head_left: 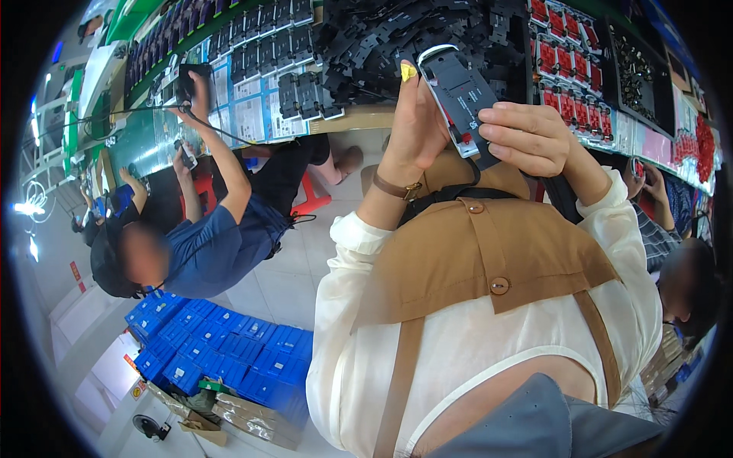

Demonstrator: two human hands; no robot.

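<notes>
Between my two hands is a plastic casing (463,90), a flat black plate over a white-rimmed shell, with some red showing along its lower left edge. My left hand (418,126) grips its left side, the thumb raised and a piece of yellow tape (408,71) on its tip. Across the lower right of the black plate lie the pressed-together fingers of my right hand (527,137), holding that side. Whether the plate sits fully in the shell, I cannot tell. Beyond them on the bench is a big heap of loose black plates (382,57).
Rows of red parts in white shells (565,65) stand right of the heap, beside a dark tray of small parts (637,72). Black casings (301,95) line the left. A co-worker in blue (210,248) works at left, near stacked blue crates (229,343); another person (683,282) is at right.
</notes>
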